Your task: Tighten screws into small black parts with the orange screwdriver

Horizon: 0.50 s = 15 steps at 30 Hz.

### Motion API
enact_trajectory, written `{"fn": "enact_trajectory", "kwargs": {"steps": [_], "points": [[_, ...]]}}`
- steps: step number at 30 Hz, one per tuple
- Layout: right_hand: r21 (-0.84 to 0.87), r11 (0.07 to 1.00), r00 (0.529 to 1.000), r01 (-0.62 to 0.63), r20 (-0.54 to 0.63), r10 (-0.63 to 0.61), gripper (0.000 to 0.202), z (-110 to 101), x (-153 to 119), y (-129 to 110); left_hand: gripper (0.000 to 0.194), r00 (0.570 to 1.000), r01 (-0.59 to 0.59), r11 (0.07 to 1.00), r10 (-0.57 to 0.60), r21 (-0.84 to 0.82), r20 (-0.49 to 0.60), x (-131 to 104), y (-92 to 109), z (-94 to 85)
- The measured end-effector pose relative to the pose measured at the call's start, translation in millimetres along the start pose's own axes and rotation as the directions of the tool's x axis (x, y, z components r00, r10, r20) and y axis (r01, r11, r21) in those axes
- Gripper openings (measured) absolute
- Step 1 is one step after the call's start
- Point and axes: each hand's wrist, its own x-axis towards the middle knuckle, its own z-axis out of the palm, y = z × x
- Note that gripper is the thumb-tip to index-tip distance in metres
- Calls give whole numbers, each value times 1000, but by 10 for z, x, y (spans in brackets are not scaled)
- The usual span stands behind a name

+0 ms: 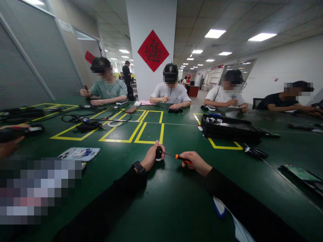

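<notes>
Just above the green table [161, 195], my left hand [150, 155] has its fingers wrapped round a small black round part [158, 153] with a pale lower edge. My right hand [194, 162] is closed on the orange and black handle of a screwdriver [180, 158]. The thin shaft points left, and its tip meets the side of the black part or lies right at it; the exact contact is too small to tell. A dark watch is on my left wrist.
A phone [80, 154] lies to the left, with black cables [88, 122] beyond it. Toward the right are a black tray [229, 127], a black tool-like object [255, 151] and a circuit board [301, 174]. Several people sit across the table; another person's hand is at the left edge.
</notes>
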Motion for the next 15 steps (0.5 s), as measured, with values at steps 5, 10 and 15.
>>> {"fn": "enact_trajectory", "kwargs": {"steps": [5, 10, 15], "points": [[13, 1000, 1000, -5, -21, 5, 29, 8, 5, 6, 49, 999, -44, 998, 45, 39, -26, -1, -6, 2], [-23, 999, 992, 26, -121, -29, 33, 26, 5, 34, 40, 973, -157, 964, 189, 213, -136, 10, 14, 16], [-225, 970, 970, 91, -199, -137, 36, 34, -8, 7, 26, 976, -142, 905, 196, 401, -98, -13, 50, 42]]}}
